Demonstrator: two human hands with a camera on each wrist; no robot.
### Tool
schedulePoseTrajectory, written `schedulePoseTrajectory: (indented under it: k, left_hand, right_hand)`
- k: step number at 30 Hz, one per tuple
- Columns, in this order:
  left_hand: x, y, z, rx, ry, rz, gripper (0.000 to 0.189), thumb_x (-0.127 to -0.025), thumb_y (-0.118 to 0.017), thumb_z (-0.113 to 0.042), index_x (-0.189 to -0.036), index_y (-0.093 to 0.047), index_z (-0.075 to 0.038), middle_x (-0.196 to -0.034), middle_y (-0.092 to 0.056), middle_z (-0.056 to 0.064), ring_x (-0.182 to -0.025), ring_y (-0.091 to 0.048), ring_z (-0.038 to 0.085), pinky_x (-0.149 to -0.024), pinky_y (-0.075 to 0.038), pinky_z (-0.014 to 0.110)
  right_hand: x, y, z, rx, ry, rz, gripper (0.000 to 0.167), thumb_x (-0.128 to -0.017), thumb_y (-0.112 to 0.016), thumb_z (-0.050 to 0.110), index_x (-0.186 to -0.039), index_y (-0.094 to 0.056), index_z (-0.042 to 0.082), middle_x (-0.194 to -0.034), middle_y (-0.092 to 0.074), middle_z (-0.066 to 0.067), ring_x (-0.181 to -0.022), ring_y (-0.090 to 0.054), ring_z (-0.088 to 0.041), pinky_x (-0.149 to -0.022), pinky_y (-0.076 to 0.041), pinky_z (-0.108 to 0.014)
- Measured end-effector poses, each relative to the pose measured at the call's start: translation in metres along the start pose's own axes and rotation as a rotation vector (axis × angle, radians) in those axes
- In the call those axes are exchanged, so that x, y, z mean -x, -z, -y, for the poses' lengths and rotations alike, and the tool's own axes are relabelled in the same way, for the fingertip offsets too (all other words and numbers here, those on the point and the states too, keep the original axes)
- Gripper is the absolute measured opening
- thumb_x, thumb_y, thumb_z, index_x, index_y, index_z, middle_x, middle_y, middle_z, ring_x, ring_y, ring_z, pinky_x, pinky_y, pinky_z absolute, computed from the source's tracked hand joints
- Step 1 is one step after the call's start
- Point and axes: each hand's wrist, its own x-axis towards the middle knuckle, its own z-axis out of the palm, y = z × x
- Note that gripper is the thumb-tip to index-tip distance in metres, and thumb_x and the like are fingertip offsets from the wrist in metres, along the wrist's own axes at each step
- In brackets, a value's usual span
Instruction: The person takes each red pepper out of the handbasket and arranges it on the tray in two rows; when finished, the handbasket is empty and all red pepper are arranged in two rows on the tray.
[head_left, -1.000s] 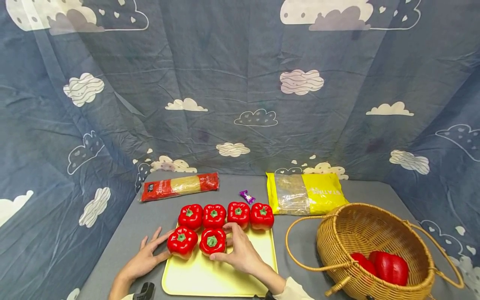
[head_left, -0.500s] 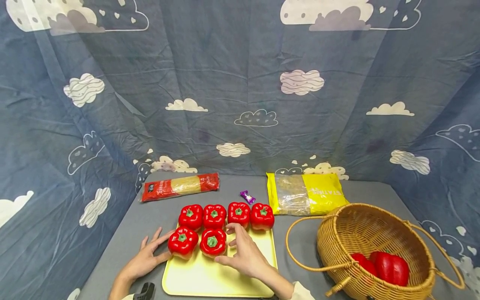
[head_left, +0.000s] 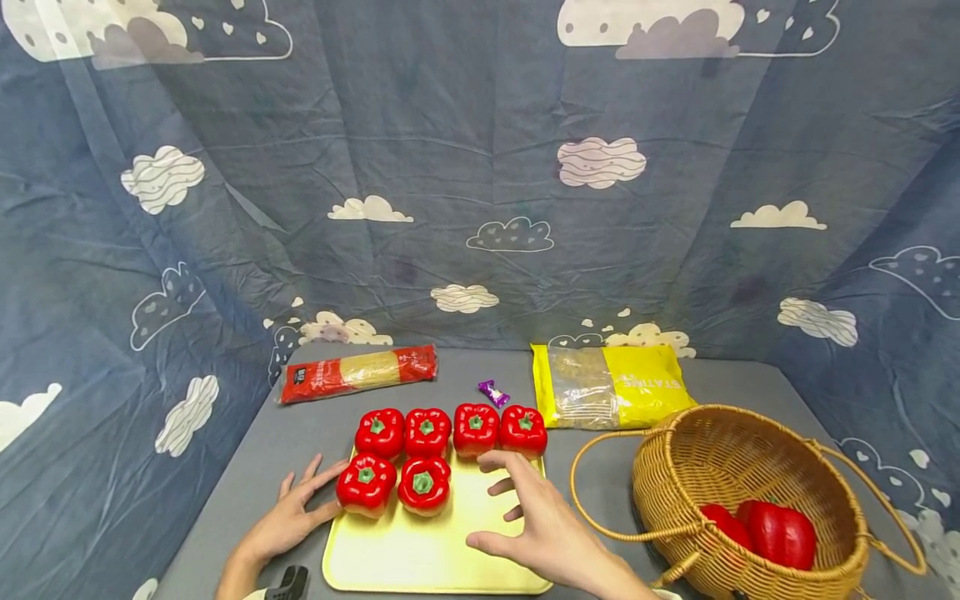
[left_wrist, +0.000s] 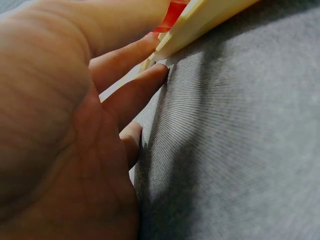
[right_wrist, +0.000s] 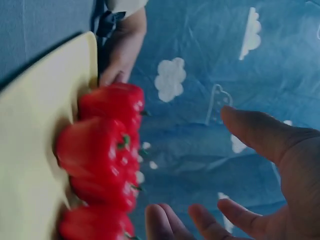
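Several red bell peppers with green stems stand on a pale yellow tray [head_left: 435,567], a row at its far edge and two nearer. My left hand [head_left: 292,517] lies at the tray's left edge, fingers spread, its fingertips right at the front left bell pepper [head_left: 366,485]. In the left wrist view those fingers [left_wrist: 135,95] reach the tray's rim. My right hand [head_left: 540,525] hovers over the tray's right side, thumb and fingers apart and holding nothing. To its left stands the other near bell pepper [head_left: 424,485], and a gap separates them.
A wicker basket [head_left: 675,483] with red bell peppers [head_left: 780,533] inside stands on the right, its handle loop close to my right forearm. Farther back lie a red noodle packet [head_left: 367,372], a purple-wrapped candy [head_left: 493,393] and a yellow bag [head_left: 615,387]. A cloud-printed cloth hangs behind.
My right hand has let go of the near bell pepper and moved right, away from it. The left hand has stayed in place beside the front left bell pepper.
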Motion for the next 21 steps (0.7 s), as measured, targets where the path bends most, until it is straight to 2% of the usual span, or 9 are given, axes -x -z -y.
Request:
schedulePoseTrajectory:
  k: [5,9,12,18,21]
  left_hand:
    - [-0.001,-0.001,0.0,0.002,-0.002,-0.005,0.062,-0.094,-0.07,-0.028,-0.149,-0.049,-0.009,-0.158,-0.037,0.023,-0.152,0.004,0.049,-0.112,0.018,0.07]
    - [-0.002,-0.001,0.0,-0.003,-0.008,-0.005,0.063,-0.093,-0.071,-0.028,-0.149,-0.049,-0.008,-0.157,-0.038,0.023,-0.152,0.004,0.049,-0.112,0.017,0.071]
    - [-0.002,-0.001,0.0,-0.002,0.003,-0.001,0.064,-0.092,-0.072,-0.027,-0.149,-0.049,-0.007,-0.158,-0.037,0.022,-0.153,0.004,0.049,-0.112,0.017,0.071]
    - [-0.001,0.0,0.0,0.005,0.01,0.01,0.065,-0.093,-0.071,-0.027,-0.15,-0.047,-0.006,-0.159,-0.033,0.024,-0.152,0.006,0.049,-0.112,0.019,0.071]
    - [0.0,0.0,0.001,0.005,0.017,0.014,0.066,-0.094,-0.071,-0.03,-0.151,-0.046,-0.008,-0.16,-0.033,0.023,-0.153,0.006,0.048,-0.112,0.019,0.069]
  right_hand:
    - [0.014,0.038,0.009,0.071,0.044,-0.007,0.065,-0.083,-0.083,0.04,-0.136,-0.047,0.03,-0.131,-0.055,0.005,-0.106,-0.063,-0.012,-0.074,-0.059,-0.026]
    - [0.026,0.08,0.013,0.163,0.06,-0.014,0.061,-0.085,-0.08,0.042,-0.135,-0.05,0.028,-0.128,-0.06,0.005,-0.102,-0.064,-0.009,-0.075,-0.06,-0.027]
    - [0.034,0.114,0.011,0.234,0.042,-0.024,0.053,-0.086,-0.08,0.039,-0.131,-0.056,0.025,-0.123,-0.064,0.006,-0.099,-0.067,-0.007,-0.076,-0.06,-0.029]
    - [0.047,0.177,-0.017,0.461,-0.048,-0.06,0.038,-0.085,-0.081,0.034,-0.117,-0.066,0.02,-0.108,-0.07,0.007,-0.091,-0.07,-0.008,-0.071,-0.058,-0.026]
    - [0.056,0.2,-0.04,0.549,-0.101,-0.002,0.038,-0.084,-0.081,0.036,-0.114,-0.067,0.016,-0.107,-0.07,0.006,-0.087,-0.068,-0.008,-0.069,-0.057,-0.024]
